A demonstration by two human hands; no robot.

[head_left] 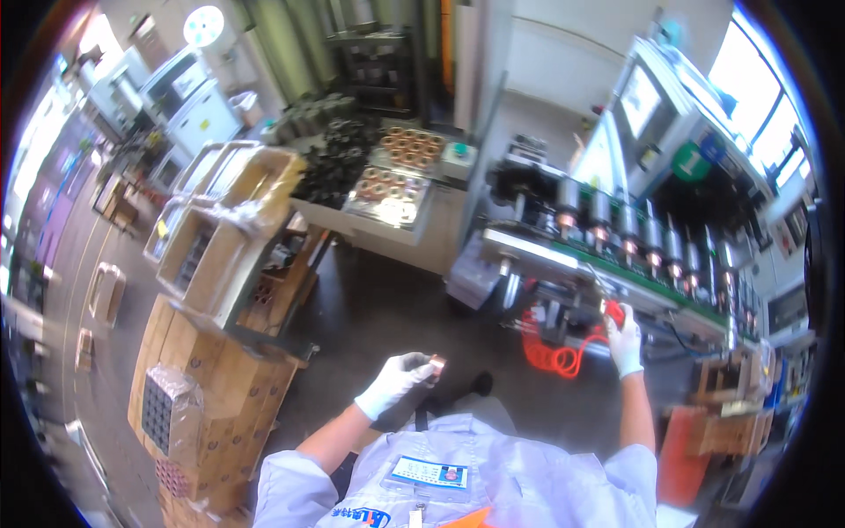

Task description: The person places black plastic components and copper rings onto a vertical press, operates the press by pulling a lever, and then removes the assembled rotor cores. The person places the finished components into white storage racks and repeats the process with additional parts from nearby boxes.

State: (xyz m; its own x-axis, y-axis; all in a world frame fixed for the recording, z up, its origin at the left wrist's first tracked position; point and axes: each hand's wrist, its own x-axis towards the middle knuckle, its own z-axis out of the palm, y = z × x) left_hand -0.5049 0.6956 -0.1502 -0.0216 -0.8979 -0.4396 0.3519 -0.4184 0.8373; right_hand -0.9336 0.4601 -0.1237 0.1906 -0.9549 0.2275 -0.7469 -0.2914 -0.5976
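In front of my body, my left hand, in a white glove, is closed around a small copper-coloured ring-like part at its fingertips. Farther right, my right hand, gloved too, grips a red air blow gun with a thin nozzle angled up toward the machine. From there a coiled orange-red hose hangs under the machine's front edge. A line of shiny metal cylinders with copper-coloured lower ends stands on the green-edged conveyor, just beyond my right hand.
Ahead, a bench holds a metal tray with copper-coloured rings and a heap of dark metal parts. Stacked cardboard boxes and a rack with bins stand left. A machine screen rises at right; wooden crates sit below.
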